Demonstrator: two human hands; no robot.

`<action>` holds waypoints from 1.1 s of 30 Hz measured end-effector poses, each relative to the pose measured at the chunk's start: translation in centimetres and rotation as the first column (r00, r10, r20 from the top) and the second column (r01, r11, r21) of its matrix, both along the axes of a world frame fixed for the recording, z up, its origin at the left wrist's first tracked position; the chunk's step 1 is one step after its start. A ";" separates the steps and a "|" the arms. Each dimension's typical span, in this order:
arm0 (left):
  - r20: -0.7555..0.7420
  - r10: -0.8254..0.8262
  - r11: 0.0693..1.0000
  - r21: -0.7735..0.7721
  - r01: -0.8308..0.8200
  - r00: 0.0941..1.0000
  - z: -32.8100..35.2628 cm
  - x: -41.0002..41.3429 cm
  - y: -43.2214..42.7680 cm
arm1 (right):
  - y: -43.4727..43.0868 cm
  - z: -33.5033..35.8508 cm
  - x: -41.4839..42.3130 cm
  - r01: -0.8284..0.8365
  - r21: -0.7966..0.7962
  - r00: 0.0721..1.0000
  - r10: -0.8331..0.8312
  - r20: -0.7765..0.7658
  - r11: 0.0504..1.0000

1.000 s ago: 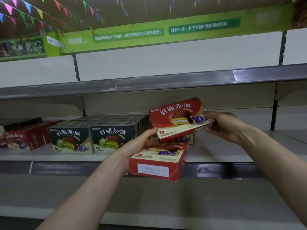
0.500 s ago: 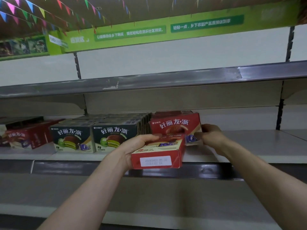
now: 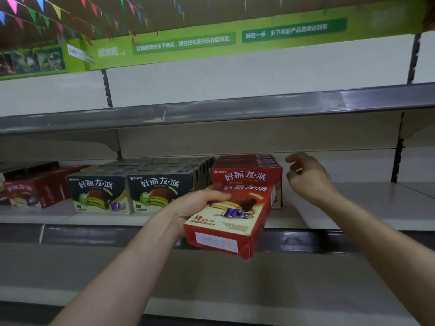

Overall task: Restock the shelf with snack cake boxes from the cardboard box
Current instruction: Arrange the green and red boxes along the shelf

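Observation:
My left hand [image 3: 188,208] grips a red snack cake box [image 3: 233,220] by its left side and holds it tilted in front of the shelf [image 3: 353,208] edge. Behind it a row of red snack cake boxes [image 3: 247,172] stands upright on the shelf. My right hand [image 3: 308,177] hovers just right of that row, fingers loosely spread and holding nothing. The cardboard box is out of view.
Two rows of dark green snack cake boxes [image 3: 131,191] stand left of the red row. Further left lies a red display carton [image 3: 35,191]. An upper shelf [image 3: 211,109] overhangs the boxes. The shelf surface right of my right hand is bare.
My right hand set its red box upright at the front of the red row and let go, drawing away to the right. My left hand tilted its box up.

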State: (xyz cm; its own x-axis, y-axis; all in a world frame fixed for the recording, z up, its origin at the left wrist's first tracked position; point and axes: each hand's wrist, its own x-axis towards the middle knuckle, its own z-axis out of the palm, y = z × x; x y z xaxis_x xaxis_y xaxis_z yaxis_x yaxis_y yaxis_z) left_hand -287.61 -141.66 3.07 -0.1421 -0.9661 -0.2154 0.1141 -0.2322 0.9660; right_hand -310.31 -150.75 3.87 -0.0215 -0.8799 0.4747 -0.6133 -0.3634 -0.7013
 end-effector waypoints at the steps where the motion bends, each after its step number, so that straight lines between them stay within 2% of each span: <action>1: 0.023 -0.023 1.000 0.004 0.023 0.999 0.0 -0.1 0.1 | 0.9 0.5 -0.1 -0.092 0.056 0.993 0.088 0.076 0.994; 2: 0.036 -0.035 0.999 0.002 0.035 0.999 0.0 -0.2 -0.1 | 1.9 1.1 0.0 -0.199 0.166 0.975 0.178 0.131 0.966; 4: 0.043 -0.056 0.998 0.003 0.056 0.998 0.3 -0.7 -0.1 | 3.5 1.8 0.2 -0.334 0.406 0.942 0.306 0.135 0.850; 6: 0.046 -0.074 0.997 0.028 0.073 0.996 0.4 -1.4 -0.1 | 4.1 2.0 0.5 -0.395 0.512 0.915 0.376 0.146 0.763; 9: -0.009 -0.061 0.994 0.088 0.062 0.998 0.3 -1.9 0.0 | 3.8 1.7 0.2 -0.433 0.473 0.902 0.362 0.237 0.768; 12: -0.062 0.013 0.997 0.071 -0.009 0.998 -0.3 -1.5 -0.1 | 3.1 1.6 -0.6 -0.422 0.453 0.900 0.304 0.312 0.785; 15: -0.102 0.073 0.995 0.074 -0.065 0.992 -0.8 -0.9 0.1 | 2.8 1.7 -1.6 -0.592 0.374 0.780 0.391 0.488 0.714; 16: -0.141 0.085 0.993 0.090 -0.073 0.986 -0.9 -0.7 0.2 | 2.7 1.7 -1.9 -0.640 0.351 0.745 0.439 0.502 0.684; 17: -0.191 0.089 0.992 0.110 -0.069 0.977 -0.8 -0.6 0.4 | 2.7 1.5 -1.9 -0.661 0.337 0.737 0.497 0.459 0.670; 18: -0.238 0.089 0.990 0.125 -0.061 0.967 -0.8 -0.6 0.5 | 2.7 1.4 -1.8 -0.654 0.329 0.754 0.556 0.349 0.681; 20: -0.294 0.080 0.990 0.132 -0.043 0.952 -0.7 -0.7 0.8 | 2.9 1.1 -1.2 -0.592 0.307 0.796 0.601 0.078 0.745; 21: -0.321 0.075 0.991 0.128 -0.035 0.944 -0.6 -0.8 1.0 | 3.1 1.1 -0.8 -0.557 0.287 0.814 0.581 0.000 0.780; 25: -0.481 0.087 0.993 0.108 -0.039 0.872 -0.6 -0.3 0.9 | 3.4 1.7 -0.4 -0.476 0.183 0.871 0.489 -0.034 0.860; 27: -0.542 0.059 0.998 0.054 -0.035 0.839 -0.8 0.1 0.9 | 3.4 1.8 -0.6 -0.451 0.205 0.884 0.467 -0.036 0.869; 30: -0.491 0.028 0.998 -0.028 -0.047 0.871 -0.8 0.1 1.3 | 3.3 2.0 -0.7 -0.385 0.265 0.898 0.425 -0.112 0.884; 33: -0.433 0.093 0.990 -0.059 -0.131 0.897 -0.6 -0.5 1.4 | 2.7 2.0 -0.9 -0.318 0.244 0.912 0.366 -0.184 0.916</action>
State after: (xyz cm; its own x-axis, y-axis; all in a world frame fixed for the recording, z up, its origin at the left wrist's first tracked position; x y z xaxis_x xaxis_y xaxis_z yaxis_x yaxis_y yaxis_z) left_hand -288.08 -140.28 2.43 -0.0921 -0.9929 -0.0754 0.5414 -0.1135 0.8331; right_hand -311.22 -148.01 5.92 0.3825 -0.8919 0.2414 -0.6246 -0.4421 -0.6438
